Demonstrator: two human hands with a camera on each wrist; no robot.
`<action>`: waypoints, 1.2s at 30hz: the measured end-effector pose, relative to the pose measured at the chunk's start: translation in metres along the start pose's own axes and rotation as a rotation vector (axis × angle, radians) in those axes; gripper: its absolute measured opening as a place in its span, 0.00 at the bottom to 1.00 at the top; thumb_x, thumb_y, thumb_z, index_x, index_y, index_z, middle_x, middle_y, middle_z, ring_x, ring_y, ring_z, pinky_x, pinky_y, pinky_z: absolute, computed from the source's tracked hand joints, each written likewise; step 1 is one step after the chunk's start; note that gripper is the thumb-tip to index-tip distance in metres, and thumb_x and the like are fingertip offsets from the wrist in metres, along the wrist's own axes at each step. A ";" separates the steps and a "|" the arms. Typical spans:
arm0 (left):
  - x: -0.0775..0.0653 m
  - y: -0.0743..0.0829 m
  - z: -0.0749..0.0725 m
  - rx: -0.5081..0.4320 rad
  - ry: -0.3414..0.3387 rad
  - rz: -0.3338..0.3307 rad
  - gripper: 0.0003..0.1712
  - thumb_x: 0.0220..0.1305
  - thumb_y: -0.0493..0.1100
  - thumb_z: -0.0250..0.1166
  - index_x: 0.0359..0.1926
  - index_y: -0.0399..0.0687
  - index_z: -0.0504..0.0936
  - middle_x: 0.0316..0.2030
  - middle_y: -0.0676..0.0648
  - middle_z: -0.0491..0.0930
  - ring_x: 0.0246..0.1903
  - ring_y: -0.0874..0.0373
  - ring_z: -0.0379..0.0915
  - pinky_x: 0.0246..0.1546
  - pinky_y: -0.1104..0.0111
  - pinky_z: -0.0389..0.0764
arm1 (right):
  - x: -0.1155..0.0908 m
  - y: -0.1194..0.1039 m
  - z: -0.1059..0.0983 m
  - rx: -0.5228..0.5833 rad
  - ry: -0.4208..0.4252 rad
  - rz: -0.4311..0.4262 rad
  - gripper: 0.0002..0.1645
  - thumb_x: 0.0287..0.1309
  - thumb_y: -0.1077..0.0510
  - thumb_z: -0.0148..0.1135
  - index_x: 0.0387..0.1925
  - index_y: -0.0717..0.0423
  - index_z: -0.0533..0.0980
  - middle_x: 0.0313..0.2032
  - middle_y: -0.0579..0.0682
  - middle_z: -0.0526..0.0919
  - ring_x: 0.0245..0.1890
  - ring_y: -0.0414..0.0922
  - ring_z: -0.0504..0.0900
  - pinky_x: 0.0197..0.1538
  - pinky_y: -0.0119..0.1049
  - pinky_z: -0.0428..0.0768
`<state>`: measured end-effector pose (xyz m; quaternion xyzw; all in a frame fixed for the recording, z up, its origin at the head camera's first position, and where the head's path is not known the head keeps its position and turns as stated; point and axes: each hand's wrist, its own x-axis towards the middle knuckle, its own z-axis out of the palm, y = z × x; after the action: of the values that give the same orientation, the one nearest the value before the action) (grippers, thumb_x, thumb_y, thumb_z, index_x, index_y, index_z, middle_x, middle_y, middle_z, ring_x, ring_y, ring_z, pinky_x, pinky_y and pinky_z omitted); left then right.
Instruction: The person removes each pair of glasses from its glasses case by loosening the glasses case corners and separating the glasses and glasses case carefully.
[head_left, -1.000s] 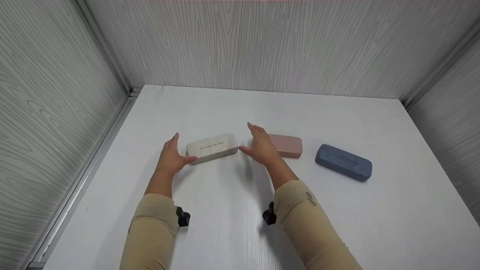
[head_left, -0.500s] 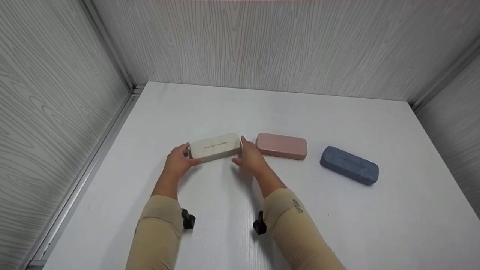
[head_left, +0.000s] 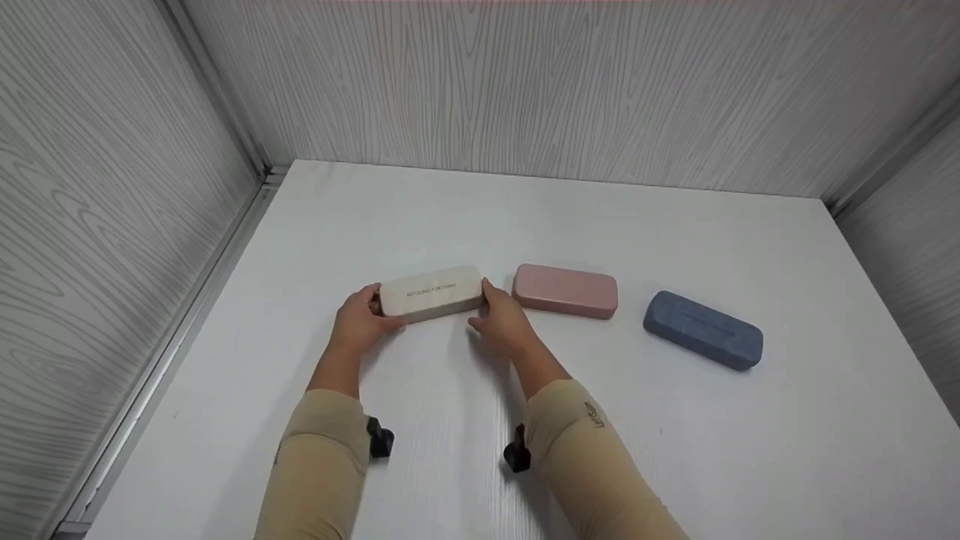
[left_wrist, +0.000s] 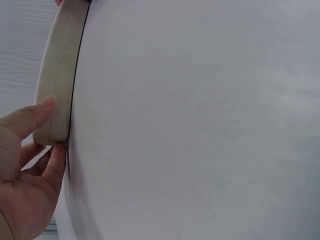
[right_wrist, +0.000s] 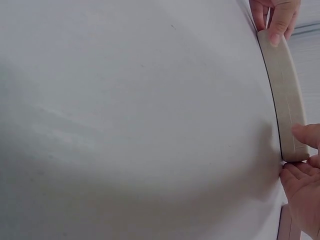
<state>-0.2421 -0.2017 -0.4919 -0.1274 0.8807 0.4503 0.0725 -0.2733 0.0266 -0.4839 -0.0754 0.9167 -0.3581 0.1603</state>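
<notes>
An off-white glasses case [head_left: 431, 292] with a line of dark lettering on its lid lies on the white table, slightly slanted. My left hand [head_left: 355, 322] grips its left end: in the left wrist view the thumb presses on the front side, over the seam [left_wrist: 61, 65], and the fingers bend against the end. At the opposite end, my right hand [head_left: 504, 319] holds the case the same way, thumb on the front side and fingers at the end face in the right wrist view. The lid looks closed. Part of the left fingers is hidden behind the case.
A pink glasses case [head_left: 566, 291] lies just right of my right hand. Farther right is a blue glasses case [head_left: 703, 330], set at a slant. Grey wood-grain panels [head_left: 525, 90] wall the table [head_left: 420, 465] at the back and both sides.
Both hands have moved inward from beside the off-white case and taken hold of its ends. My right hand has come away from in front of the pink case.
</notes>
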 end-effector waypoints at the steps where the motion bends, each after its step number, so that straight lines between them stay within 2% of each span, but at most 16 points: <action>1: 0.000 0.001 0.000 -0.005 0.000 0.002 0.48 0.49 0.42 0.71 0.67 0.42 0.56 0.56 0.42 0.67 0.56 0.50 0.63 0.60 0.60 0.62 | 0.000 0.001 0.000 0.004 0.008 0.002 0.45 0.57 0.56 0.60 0.70 0.54 0.48 0.67 0.51 0.56 0.67 0.45 0.53 0.67 0.38 0.53; 5: -0.001 0.002 -0.002 0.006 -0.009 0.008 0.44 0.49 0.41 0.70 0.66 0.44 0.59 0.55 0.43 0.69 0.54 0.51 0.65 0.58 0.60 0.64 | -0.001 0.002 0.001 0.025 0.032 0.002 0.43 0.57 0.58 0.60 0.69 0.53 0.51 0.67 0.49 0.59 0.67 0.44 0.55 0.66 0.37 0.55; 12: -0.002 0.003 -0.005 0.014 -0.031 0.008 0.44 0.49 0.41 0.70 0.65 0.42 0.59 0.54 0.43 0.69 0.53 0.51 0.66 0.57 0.59 0.65 | -0.004 0.001 0.001 0.060 0.048 0.017 0.41 0.56 0.59 0.61 0.68 0.52 0.54 0.65 0.49 0.62 0.64 0.43 0.60 0.64 0.35 0.60; 22: -0.008 0.010 -0.012 -0.003 -0.055 0.032 0.42 0.48 0.42 0.72 0.63 0.45 0.62 0.56 0.44 0.67 0.55 0.51 0.65 0.55 0.59 0.68 | -0.009 0.001 -0.006 0.132 0.140 -0.027 0.36 0.52 0.62 0.64 0.64 0.55 0.63 0.56 0.50 0.74 0.55 0.43 0.73 0.55 0.33 0.72; 29: -0.015 0.021 -0.014 0.013 -0.076 0.053 0.41 0.48 0.41 0.72 0.62 0.45 0.63 0.56 0.45 0.67 0.54 0.51 0.66 0.54 0.59 0.69 | -0.013 0.003 -0.016 0.045 0.205 -0.060 0.31 0.50 0.65 0.64 0.59 0.53 0.70 0.46 0.49 0.81 0.44 0.41 0.77 0.46 0.32 0.77; 36: -0.020 0.024 -0.011 0.057 -0.119 0.081 0.41 0.46 0.41 0.72 0.61 0.42 0.63 0.54 0.43 0.69 0.53 0.50 0.67 0.52 0.59 0.70 | -0.022 0.008 -0.023 -0.052 0.207 -0.076 0.28 0.51 0.61 0.65 0.56 0.51 0.73 0.41 0.47 0.82 0.40 0.38 0.77 0.40 0.31 0.78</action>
<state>-0.2296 -0.1942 -0.4616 -0.0624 0.8918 0.4343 0.1099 -0.2608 0.0523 -0.4681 -0.0769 0.9339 -0.3458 0.0492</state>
